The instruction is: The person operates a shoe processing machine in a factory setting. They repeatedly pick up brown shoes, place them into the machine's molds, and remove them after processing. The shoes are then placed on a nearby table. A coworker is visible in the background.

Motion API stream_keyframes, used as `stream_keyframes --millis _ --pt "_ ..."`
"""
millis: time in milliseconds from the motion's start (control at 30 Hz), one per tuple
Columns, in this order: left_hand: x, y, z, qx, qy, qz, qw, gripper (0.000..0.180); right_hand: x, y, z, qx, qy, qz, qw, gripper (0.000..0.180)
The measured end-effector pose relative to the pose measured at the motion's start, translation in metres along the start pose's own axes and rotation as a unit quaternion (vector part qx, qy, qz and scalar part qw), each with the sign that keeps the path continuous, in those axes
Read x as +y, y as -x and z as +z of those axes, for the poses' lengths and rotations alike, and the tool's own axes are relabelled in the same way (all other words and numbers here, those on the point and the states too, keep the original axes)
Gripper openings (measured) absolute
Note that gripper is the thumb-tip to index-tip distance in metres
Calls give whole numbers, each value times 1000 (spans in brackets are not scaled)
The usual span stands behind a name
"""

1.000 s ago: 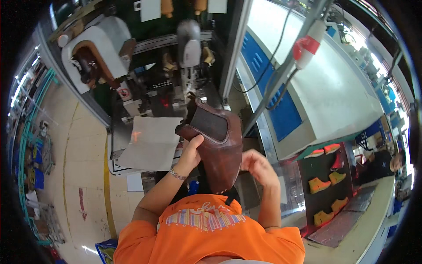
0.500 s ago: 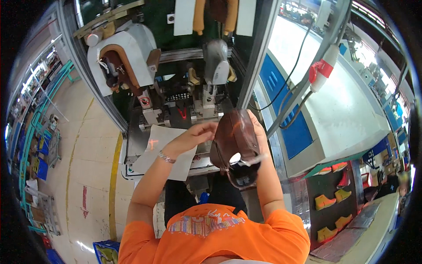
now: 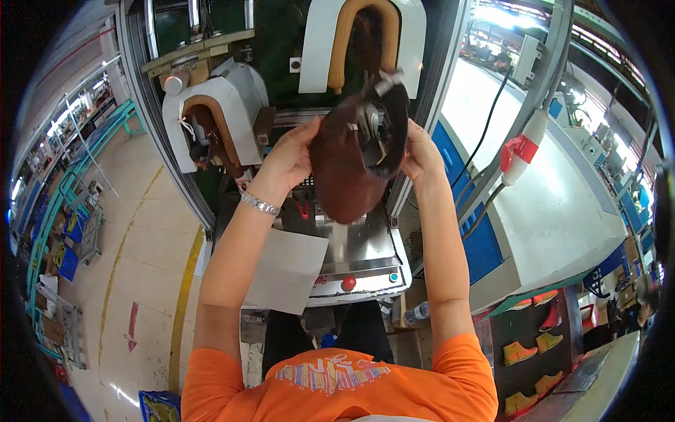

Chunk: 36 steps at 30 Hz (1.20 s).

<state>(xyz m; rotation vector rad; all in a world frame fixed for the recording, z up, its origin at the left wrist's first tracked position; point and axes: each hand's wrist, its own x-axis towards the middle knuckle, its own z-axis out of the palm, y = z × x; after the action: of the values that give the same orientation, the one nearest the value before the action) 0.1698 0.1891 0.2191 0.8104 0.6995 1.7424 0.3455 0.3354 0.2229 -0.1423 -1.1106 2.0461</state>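
Observation:
A dark brown leather shoe upper (image 3: 346, 184) is raised in front of the machine, its rounded toe pointing down towards me and its dark opening facing up and right. My left hand (image 3: 292, 156) grips its left side, with the thumb against the leather. My right hand (image 3: 422, 156) is closed on the opposite edge, its fingertips partly hidden behind the upper. Behind it, the right clamp (image 3: 316, 46), a white U-shaped block with a tan pad, is partly covered. Another brown upper (image 3: 219, 133) sits inside the left clamp (image 3: 254, 83).
A white sheet (image 3: 288, 271) lies on the machine's metal table (image 3: 362, 246), near a red button (image 3: 349, 283) and a green button (image 3: 394, 278). Metal posts flank the machine. A white and blue cabinet (image 3: 541, 204) stands right, with yellow-red shoe uppers (image 3: 519, 353) on a rack below.
Both hands have moved the shoe upper up and away from me, towards the right clamp. It has turned so its toe faces me. My left hand has closed on its side.

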Motion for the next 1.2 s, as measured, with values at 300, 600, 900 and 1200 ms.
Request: stream_keyframes --millis 300,600,900,1200 --pt "9 5 10 10 16 -41 999 22 -2 4 12 11 13 -24 1000 6" --pt "-36 -59 -26 53 -32 146 987 15 18 -36 -16 35 46 -73 996 6" --pt "-58 -34 -16 191 -294 246 904 10 59 -21 -50 89 106 -61 989 27" --pt "-62 72 82 22 -792 294 535 56 166 62 -60 35 -141 7 989 39"
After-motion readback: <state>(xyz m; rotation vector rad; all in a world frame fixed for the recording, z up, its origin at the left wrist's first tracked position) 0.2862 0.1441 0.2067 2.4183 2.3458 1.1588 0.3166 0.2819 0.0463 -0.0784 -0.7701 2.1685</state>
